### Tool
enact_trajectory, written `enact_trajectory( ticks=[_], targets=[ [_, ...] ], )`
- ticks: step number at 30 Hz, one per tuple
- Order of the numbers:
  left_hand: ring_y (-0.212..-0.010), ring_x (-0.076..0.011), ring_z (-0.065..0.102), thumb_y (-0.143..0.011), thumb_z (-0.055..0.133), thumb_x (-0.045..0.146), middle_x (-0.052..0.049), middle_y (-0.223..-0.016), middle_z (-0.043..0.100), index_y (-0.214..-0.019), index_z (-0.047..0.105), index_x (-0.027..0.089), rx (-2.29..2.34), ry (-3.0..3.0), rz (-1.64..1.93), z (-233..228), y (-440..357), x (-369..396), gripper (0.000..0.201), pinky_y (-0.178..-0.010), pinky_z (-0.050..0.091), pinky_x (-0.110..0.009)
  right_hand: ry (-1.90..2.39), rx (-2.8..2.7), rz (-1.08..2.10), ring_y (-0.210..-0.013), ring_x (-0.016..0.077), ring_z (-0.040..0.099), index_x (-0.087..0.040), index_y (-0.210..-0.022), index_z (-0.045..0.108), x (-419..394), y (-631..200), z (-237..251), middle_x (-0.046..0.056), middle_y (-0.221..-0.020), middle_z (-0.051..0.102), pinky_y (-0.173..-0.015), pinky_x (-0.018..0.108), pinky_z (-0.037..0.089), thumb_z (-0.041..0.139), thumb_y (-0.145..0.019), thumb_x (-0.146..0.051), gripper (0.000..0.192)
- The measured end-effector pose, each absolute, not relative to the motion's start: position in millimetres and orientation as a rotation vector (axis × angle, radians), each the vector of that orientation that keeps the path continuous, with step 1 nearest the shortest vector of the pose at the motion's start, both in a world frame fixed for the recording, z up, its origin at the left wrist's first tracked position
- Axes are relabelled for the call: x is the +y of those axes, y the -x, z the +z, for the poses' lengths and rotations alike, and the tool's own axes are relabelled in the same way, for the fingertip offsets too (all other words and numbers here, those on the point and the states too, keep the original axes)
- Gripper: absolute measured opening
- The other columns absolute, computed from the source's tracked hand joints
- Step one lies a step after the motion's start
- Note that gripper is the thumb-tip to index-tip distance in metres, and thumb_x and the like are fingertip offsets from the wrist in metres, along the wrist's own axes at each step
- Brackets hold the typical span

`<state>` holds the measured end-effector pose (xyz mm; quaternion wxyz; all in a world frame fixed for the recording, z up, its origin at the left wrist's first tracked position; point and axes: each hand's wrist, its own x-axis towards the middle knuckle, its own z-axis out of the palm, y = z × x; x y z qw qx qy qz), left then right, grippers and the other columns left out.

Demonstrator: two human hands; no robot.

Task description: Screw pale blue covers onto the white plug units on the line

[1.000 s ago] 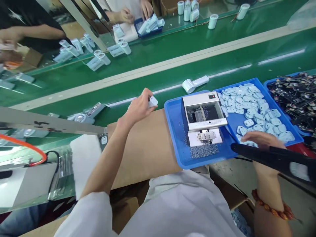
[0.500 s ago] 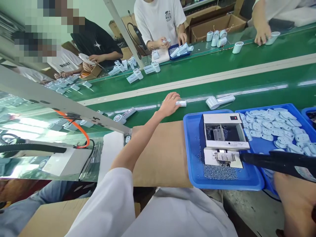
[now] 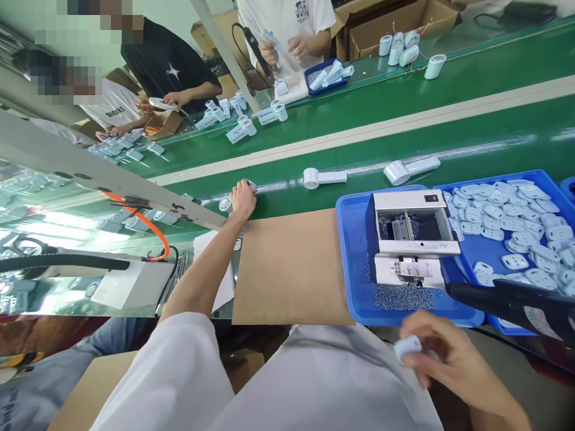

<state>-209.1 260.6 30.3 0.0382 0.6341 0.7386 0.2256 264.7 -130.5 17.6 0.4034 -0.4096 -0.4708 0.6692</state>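
Note:
My left hand (image 3: 243, 200) reaches over the green conveyor belt, its fingers curled round a white plastic housing (image 3: 225, 204). The round head of this housing shows left of the hand; its handle is mostly covered. Close to my lap, my right hand (image 3: 442, 353) pinches a small pale plastic cover (image 3: 408, 348) between thumb and fingers, slightly blurred. Two more white housings lie on the belt: one (image 3: 331, 177) right of my left hand, another (image 3: 398, 172) farther right. A brown cardboard sheet (image 3: 294, 269) lies between my arms.
A blue tray (image 3: 353, 299) holds a screw feeder (image 3: 412, 246) and loose screws (image 3: 404, 297). Right of it, a second blue tray (image 3: 476, 254) holds many pale covers. A black powered tool (image 3: 507, 299) juts over both. A slanted white post (image 3: 148, 200) stands left; co-workers sit across the belt.
My left hand has moved left from one housing to another. My right hand has come from the right-hand tray towards my lap, holding a cover. A far-right co-worker's hand has left view.

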Motion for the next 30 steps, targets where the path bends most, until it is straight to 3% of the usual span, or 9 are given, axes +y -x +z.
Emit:
enact_trajectory(
  ticks=[3, 5, 8, 11, 14, 18, 21, 25, 30],
  targets=[
    [-0.115, -0.0279, 0.074, -0.111, 0.079, 0.048, -0.012, -0.128, 0.077, -0.133, 0.067, 0.017, 2.150, -2.036, 0.807, 38, 175, 246, 0.040, -0.104, 0.062, -0.049, 0.929, -1.144, 1.599, -0.060, 0.0129, 0.069, -0.018, -0.117, 0.081, -93, -214, 37, 0.001, -0.076, 0.066, -0.062, 0.018, 0.061, 0.083, -0.110, -0.035, 0.018],
    [-0.102, -0.0259, 0.072, -0.104, 0.085, 0.057, -0.008, -0.112, 0.077, -0.122, 0.065, 0.021, 2.022, -2.104, 0.866, 46, 150, 218, 0.045, -0.095, 0.058, -0.043, 0.900, -1.123, 1.531, -0.063, 0.0125, 0.070, -0.020, -0.123, 0.083, -81, -198, 43, 0.002, -0.082, 0.068, -0.063, 0.019, 0.063, 0.078, -0.113, -0.036, 0.019],
    [-0.080, -0.0196, 0.070, -0.086, 0.093, 0.083, -0.002, -0.096, 0.076, -0.114, 0.064, 0.023, 1.446, -2.210, 0.898, 57, 113, 150, 0.072, -0.074, 0.054, -0.033, 0.864, -1.112, 1.441, -0.069, 0.0103, 0.072, -0.027, -0.133, 0.082, -75, -187, 49, 0.002, -0.098, 0.072, -0.067, 0.019, 0.066, 0.075, -0.114, -0.028, 0.020],
    [-0.079, -0.0194, 0.076, -0.062, 0.101, 0.091, -0.001, -0.097, 0.080, -0.128, 0.064, 0.026, 0.764, -2.155, 0.660, 58, 77, 78, 0.099, -0.074, 0.057, -0.031, 0.855, -1.082, 1.368, -0.069, 0.0086, 0.071, -0.035, -0.138, 0.075, -72, -181, 57, -0.002, -0.101, 0.071, -0.066, 0.018, 0.066, 0.074, -0.113, -0.020, 0.029],
    [-0.072, -0.0185, 0.078, -0.067, 0.101, 0.088, 0.003, -0.088, 0.082, -0.140, 0.056, 0.027, 0.524, -2.017, 0.496, 46, 48, 31, 0.105, -0.068, 0.057, -0.028, 0.877, -1.124, 1.362, -0.078, 0.0113, 0.074, -0.030, -0.120, 0.083, -66, -177, 63, 0.002, -0.109, 0.068, -0.064, 0.019, 0.066, 0.084, -0.106, -0.022, 0.017],
    [-0.071, -0.0207, 0.080, -0.072, 0.093, 0.094, 0.000, -0.088, 0.083, -0.132, 0.055, 0.025, 0.600, -2.147, 0.484, 23, 30, 9, 0.100, -0.065, 0.059, -0.030, 0.958, -1.137, 1.331, -0.079, 0.0098, 0.070, -0.025, -0.109, 0.085, -69, -169, 63, 0.005, -0.109, 0.062, -0.059, 0.016, 0.061, 0.085, -0.105, -0.026, 0.005],
    [-0.068, -0.0208, 0.078, -0.078, 0.086, 0.098, -0.001, -0.089, 0.082, -0.130, 0.055, 0.023, 0.622, -2.349, 0.553, 16, 27, 8, 0.096, -0.059, 0.057, -0.030, 1.087, -1.090, 1.250, -0.071, 0.0076, 0.062, -0.021, -0.112, 0.079, -82, -162, 58, 0.002, -0.088, 0.055, -0.060, 0.013, 0.056, 0.082, -0.108, -0.029, 0.009],
    [-0.071, -0.0197, 0.078, -0.091, 0.074, 0.097, 0.000, -0.088, 0.080, -0.126, 0.060, 0.024, 0.526, -2.518, 0.468, 18, 23, 4, 0.082, -0.053, 0.048, -0.030, 1.186, -0.994, 1.158, -0.060, 0.0072, 0.047, -0.026, -0.129, 0.059, -97, -155, 52, -0.006, -0.074, 0.043, -0.056, 0.013, 0.047, 0.086, -0.106, -0.029, 0.036],
    [-0.071, -0.0174, 0.074, -0.095, 0.071, 0.096, -0.001, -0.087, 0.080, -0.112, 0.067, 0.025, 0.468, -2.483, 0.587, 11, 17, -5, 0.073, -0.059, 0.048, -0.031, 1.316, -1.028, 1.066, -0.063, 0.0079, 0.046, -0.017, -0.104, 0.059, -122, -161, 41, -0.003, -0.075, 0.047, -0.057, 0.017, 0.043, 0.090, -0.104, -0.039, 0.038]
  ],
)
